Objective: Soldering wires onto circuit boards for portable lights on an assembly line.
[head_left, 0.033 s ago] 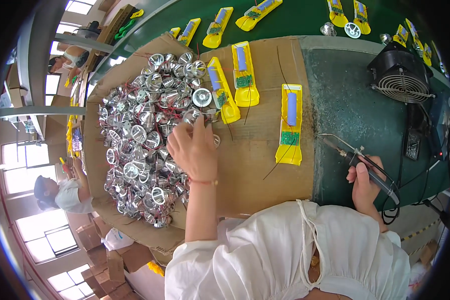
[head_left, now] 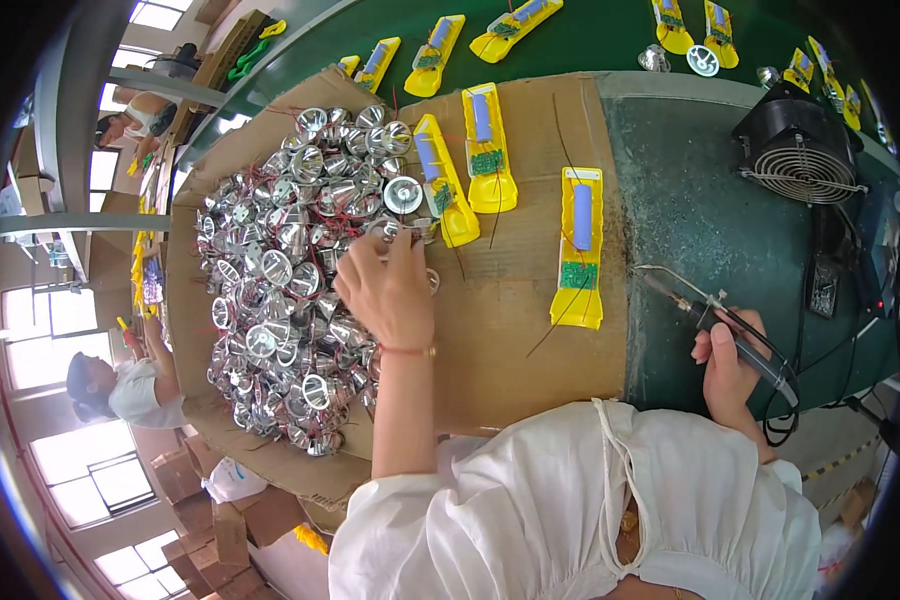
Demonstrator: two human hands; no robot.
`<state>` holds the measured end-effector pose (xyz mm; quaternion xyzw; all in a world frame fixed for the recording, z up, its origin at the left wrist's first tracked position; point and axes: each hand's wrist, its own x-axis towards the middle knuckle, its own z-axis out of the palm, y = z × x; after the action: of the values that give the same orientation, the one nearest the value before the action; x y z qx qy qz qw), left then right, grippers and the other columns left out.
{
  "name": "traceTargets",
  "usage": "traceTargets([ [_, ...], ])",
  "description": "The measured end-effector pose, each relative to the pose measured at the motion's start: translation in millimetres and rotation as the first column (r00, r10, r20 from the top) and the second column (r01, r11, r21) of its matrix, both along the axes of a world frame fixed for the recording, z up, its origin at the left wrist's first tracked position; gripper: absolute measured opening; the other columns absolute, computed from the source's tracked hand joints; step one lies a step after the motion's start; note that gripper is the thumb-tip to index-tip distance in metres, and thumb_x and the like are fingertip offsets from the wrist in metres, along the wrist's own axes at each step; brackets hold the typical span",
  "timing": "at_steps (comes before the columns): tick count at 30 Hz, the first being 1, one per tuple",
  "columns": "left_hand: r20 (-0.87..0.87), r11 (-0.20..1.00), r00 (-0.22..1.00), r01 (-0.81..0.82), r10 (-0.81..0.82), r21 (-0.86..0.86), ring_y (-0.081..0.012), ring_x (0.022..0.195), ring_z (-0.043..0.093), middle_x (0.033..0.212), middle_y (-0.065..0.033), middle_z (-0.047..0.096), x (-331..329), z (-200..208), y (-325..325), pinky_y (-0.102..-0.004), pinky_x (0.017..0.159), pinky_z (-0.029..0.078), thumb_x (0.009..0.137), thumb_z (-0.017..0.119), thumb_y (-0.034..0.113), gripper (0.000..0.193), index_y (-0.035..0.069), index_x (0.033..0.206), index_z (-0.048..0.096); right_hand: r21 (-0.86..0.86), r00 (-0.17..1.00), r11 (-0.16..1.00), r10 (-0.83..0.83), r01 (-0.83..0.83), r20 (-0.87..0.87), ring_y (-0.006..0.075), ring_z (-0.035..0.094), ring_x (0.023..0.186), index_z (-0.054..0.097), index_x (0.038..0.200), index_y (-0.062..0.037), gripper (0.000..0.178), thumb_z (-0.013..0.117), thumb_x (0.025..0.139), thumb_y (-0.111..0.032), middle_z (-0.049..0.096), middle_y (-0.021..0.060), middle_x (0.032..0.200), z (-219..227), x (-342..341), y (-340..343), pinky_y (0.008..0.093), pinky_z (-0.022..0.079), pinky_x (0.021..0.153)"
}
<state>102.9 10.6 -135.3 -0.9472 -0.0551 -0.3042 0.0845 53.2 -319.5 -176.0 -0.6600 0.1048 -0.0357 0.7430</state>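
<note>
My left hand [head_left: 385, 295] reaches into the heap of silvery lamp reflectors [head_left: 280, 270], its fingertips closed on a reflector [head_left: 383, 228] at the right side of the heap. Its fingers partly hide that reflector. My right hand [head_left: 728, 365] grips a soldering iron [head_left: 745, 350] with a thin curved metal tube beside its tip, which points left toward the cardboard. Nearest the iron lies a yellow flashlight shell [head_left: 578, 300] with a purple battery cell, a green circuit board and loose dark wires. Two similar shells [head_left: 490, 160] [head_left: 448, 195] lie beyond my left hand.
Beneath the work lies a cardboard sheet [head_left: 510, 340] on a green table [head_left: 710, 180]. A black fan [head_left: 800, 150] stands at the far right. More yellow shells [head_left: 435, 55] line the far green surface. Another person [head_left: 135, 380] works at the left.
</note>
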Motion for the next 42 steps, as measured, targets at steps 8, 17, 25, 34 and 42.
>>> traceTargets([
  [8,0.148,0.737,0.963,0.268,-0.225,-0.620,-0.0251,0.085,0.058,0.089,-0.0104,0.062,-18,28,-14,-0.0335,0.077,0.043,0.081,0.057,0.000,0.005,0.002,0.086,0.056,0.026,0.993,0.994,0.107,-0.108,0.040,0.0121,0.056,0.057,0.050,0.093,0.0024,0.016,0.058,0.082,-0.007,0.056,0.0108,0.078,16,-6,3,0.0228,0.047,0.051],
  [17,-0.184,0.489,0.868,0.076,-0.462,-0.869,-0.0240,0.062,0.057,0.070,-0.0110,0.060,-30,-11,-84,-0.0310,0.057,0.045,0.074,0.066,0.006,0.006,0.001,0.077,0.065,-0.164,0.926,0.928,0.355,-0.334,0.125,0.0135,0.058,0.060,0.051,0.089,0.0026,0.015,0.060,0.081,-0.006,0.055,0.0122,0.081,18,4,16,0.0245,0.049,0.053],
  [25,-0.160,0.463,0.831,0.128,-0.533,-0.877,-0.0115,0.062,0.056,0.082,-0.0070,0.057,-23,-25,-85,-0.0233,0.055,0.046,0.076,0.066,0.003,0.008,-0.004,0.077,0.062,-0.231,0.928,0.926,0.337,-0.298,0.158,0.0120,0.058,0.058,0.053,0.085,0.0021,0.015,0.064,0.079,-0.007,0.058,0.0101,0.076,16,11,27,0.0245,0.047,0.051],
  [34,-0.200,0.323,0.809,-0.014,-0.553,-0.946,-0.0111,0.064,0.055,0.082,-0.0060,0.056,-19,-15,-83,-0.0232,0.056,0.044,0.074,0.068,0.004,0.008,-0.003,0.076,0.064,-0.137,0.967,0.960,0.252,-0.246,0.025,0.0090,0.058,0.057,0.054,0.083,0.0017,0.015,0.064,0.079,-0.008,0.061,0.0076,0.067,21,10,33,0.0223,0.046,0.051],
  [42,-0.261,0.398,0.797,-0.029,-0.544,-0.917,-0.0162,0.062,0.058,0.081,-0.0082,0.059,-16,-13,-82,-0.0258,0.055,0.046,0.073,0.068,0.007,0.009,-0.001,0.075,0.065,-0.033,0.989,0.989,0.146,-0.147,-0.023,0.0128,0.057,0.055,0.051,0.092,0.0025,0.016,0.057,0.083,-0.009,0.059,0.0117,0.071,26,5,30,0.0232,0.048,0.050],
])
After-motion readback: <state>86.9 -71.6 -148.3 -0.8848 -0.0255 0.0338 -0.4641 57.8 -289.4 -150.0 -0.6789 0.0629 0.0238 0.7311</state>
